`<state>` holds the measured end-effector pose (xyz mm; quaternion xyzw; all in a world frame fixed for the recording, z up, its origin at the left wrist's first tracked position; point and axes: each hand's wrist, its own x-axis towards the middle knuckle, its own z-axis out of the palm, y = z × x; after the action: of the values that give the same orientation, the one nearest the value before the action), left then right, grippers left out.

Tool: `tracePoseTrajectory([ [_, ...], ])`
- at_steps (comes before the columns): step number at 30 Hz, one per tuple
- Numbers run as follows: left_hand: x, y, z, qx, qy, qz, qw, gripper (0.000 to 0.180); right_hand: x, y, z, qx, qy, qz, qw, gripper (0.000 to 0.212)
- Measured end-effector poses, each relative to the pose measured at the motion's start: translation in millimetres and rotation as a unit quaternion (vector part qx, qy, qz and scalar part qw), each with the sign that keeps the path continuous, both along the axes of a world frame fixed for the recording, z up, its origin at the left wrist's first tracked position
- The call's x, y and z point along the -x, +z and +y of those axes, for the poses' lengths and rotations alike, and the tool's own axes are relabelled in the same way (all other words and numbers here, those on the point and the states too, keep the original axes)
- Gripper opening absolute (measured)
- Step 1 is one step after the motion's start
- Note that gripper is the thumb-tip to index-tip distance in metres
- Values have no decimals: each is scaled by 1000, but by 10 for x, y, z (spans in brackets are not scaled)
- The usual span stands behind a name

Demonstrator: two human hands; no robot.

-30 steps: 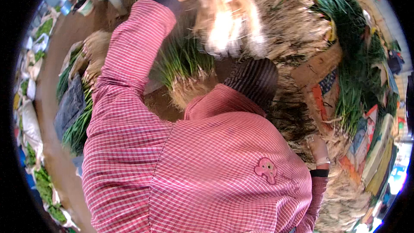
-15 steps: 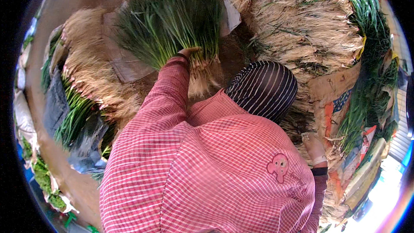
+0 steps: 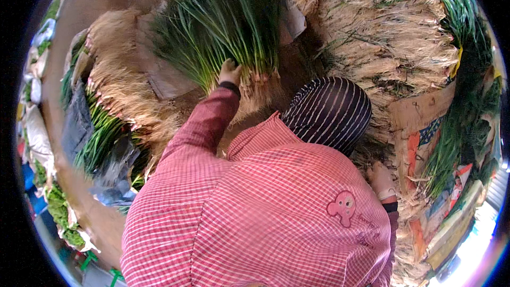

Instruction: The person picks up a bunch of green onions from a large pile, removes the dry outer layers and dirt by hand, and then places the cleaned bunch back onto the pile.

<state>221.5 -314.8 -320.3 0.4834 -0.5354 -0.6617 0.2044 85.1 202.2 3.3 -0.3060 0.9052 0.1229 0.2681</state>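
A broad bundle of spring onions (image 3: 223,26) lies ahead of me, its green leaves fanned out away from me and its pale roots toward me. My left hand (image 3: 230,72) is at the lower stems on the bundle's left part, fingers curled around some of them. My right hand (image 3: 380,179) is low at my right side, beside the striped knee and next to the pile of roots. A pale band circles its wrist. The fingers of that hand are partly hidden and blurred, so I cannot make out their grip.
A large heap of spring onions with straw-coloured roots (image 3: 382,32) fills the right, and another stack (image 3: 114,64) stands at the left. A brown sheet (image 3: 164,77) lies under the bundle. Dark plastic (image 3: 77,122) and a cardboard piece (image 3: 422,106) flank the stacks.
My left hand has drawn back from lying across the stems to a curled hold at their left. The right hand has shifted slightly. The whole view has moved a little.
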Motion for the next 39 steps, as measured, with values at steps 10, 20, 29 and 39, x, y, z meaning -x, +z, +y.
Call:
tracePoseTrajectory([
  [10,88,193,656,504,-595,-315,540,63,-188,-949,1059,-59,-107,-60,991,30],
  [20,573,-186,63,514,-620,-210,554,42,-674,-199,283,106,-121,48,986,29],
  [29,2162,1620,-320,540,-457,144,692,28,157,302,1033,219,-346,368,835,28],
  [39,2566,3578,3025,56,-653,374,656,28,1491,-192,1213,192,-405,288,846,33],
])
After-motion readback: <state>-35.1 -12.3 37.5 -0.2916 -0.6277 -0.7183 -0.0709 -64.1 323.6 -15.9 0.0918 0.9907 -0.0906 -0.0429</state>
